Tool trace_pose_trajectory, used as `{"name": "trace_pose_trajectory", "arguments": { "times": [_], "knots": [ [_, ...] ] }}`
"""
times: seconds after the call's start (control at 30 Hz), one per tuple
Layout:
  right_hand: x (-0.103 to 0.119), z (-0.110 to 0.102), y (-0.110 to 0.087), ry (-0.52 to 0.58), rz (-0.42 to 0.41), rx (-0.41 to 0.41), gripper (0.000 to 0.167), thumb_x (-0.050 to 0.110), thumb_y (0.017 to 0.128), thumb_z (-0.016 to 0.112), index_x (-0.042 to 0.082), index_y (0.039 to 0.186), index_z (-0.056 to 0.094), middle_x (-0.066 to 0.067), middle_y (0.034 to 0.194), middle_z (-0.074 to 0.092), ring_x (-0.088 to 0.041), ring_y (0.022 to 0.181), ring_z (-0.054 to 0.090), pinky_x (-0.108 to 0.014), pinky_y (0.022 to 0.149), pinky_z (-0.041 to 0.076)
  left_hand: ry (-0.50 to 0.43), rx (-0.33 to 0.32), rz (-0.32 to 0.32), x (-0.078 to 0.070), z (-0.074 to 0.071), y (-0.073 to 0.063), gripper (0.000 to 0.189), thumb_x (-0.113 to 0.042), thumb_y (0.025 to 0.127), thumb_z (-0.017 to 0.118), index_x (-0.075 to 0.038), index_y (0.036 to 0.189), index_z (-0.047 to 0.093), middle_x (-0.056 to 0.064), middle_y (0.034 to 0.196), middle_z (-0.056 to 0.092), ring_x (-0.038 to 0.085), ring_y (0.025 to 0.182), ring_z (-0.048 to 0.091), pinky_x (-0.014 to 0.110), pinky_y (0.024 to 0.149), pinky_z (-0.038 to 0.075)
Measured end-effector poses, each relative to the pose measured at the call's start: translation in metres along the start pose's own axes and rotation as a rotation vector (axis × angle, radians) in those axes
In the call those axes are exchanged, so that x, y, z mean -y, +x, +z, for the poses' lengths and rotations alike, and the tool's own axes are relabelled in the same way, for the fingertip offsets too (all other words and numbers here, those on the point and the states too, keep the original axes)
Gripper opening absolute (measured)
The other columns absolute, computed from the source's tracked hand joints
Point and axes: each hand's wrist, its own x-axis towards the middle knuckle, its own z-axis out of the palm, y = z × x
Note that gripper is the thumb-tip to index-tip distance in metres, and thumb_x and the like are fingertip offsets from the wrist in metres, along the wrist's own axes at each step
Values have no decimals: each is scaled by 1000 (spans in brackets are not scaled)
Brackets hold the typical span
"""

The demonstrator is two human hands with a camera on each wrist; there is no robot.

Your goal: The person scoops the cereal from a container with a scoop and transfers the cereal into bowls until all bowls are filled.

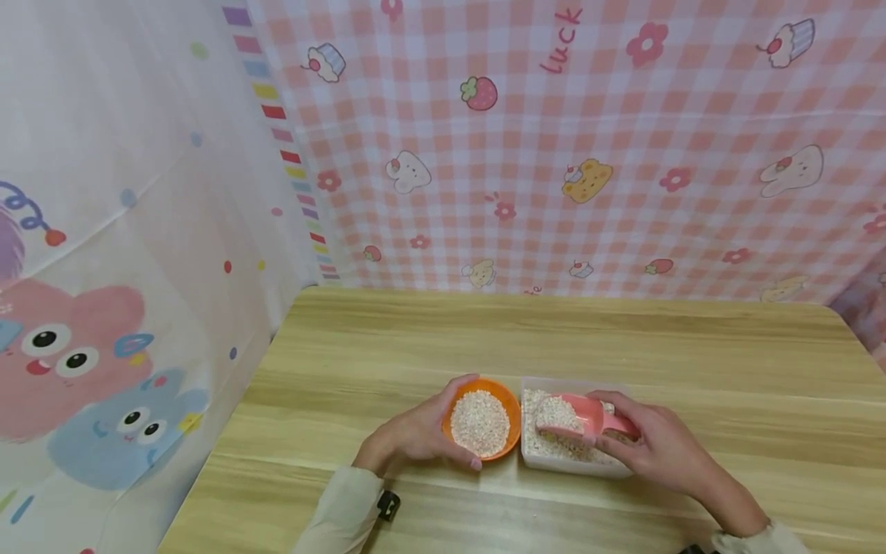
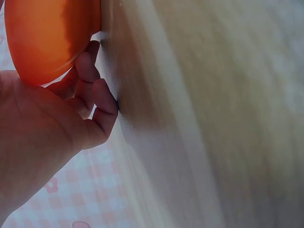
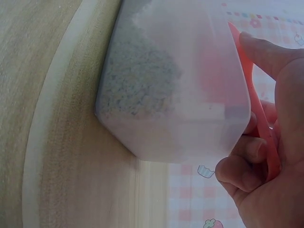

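Note:
My left hand (image 1: 421,432) holds an orange bowl (image 1: 514,409) from its left side, thumb at the near rim and fingers round the far side. Pale flakes (image 1: 480,423), like oats, fill much of the bowl. In the left wrist view, fingertips (image 2: 107,97) rest on the table beside the bowl's base. A translucent plastic box (image 1: 574,465) of similar flakes stands just right of the bowl. Over it, my right hand (image 1: 661,445) grips a pink scoop (image 1: 591,414) by its handle. Flakes lie in the scoop's mouth, which points left. The right wrist view shows the handle (image 3: 259,107) in the fingers.
Both containers stand on a wood-grain table (image 1: 388,338). A pink checked cloth (image 1: 526,138) hangs behind the far edge, and a white cartoon-printed cloth (image 1: 173,231) hangs along the left.

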Motion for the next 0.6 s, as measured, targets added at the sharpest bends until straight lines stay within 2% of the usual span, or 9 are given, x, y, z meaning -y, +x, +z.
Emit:
{"name": "trace_pose_trajectory", "arguments": {
  "times": [0.33,0.6],
  "knots": [
    [0,1,0,8,-10,-6,48,28,84,80,19,127,61,18,64,36,4,56,32,-20,49,31,-43,1,-4,0,1,0,114,-27,65,94,-47,151,22,3,156,33,25,141,33,56,117,20],
    [0,1,0,5,-19,-13,48,28,83,80,18,126,62,18,64,34,4,55,32,-19,48,31,35,3,27,-1,0,0,115,-32,67,94,-41,154,19,3,155,34,25,140,34,54,117,24]
  ]
}}
